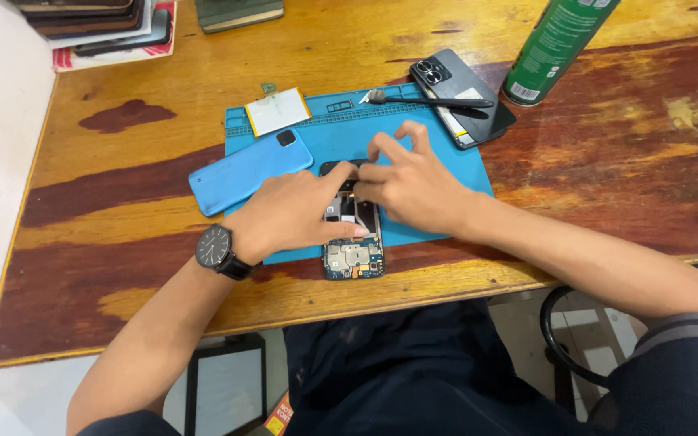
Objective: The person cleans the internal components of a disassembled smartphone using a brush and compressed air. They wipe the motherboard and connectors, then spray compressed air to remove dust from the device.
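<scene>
On my left hand (296, 211) side I wear a black wristwatch (215, 247) with a round dark dial and a black strap. Both forearms are bare below dark short sleeves (672, 355), and dark navy trousers (414, 363) cover my lap.

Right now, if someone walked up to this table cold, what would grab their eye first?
Probably the opened phone with its bare circuit board, at the near edge of the blue rubber work mat, with the left hand and right hand pinching at its upper part. Next, the light blue phone back cover lying left of them, and the green spray can far right.
</scene>
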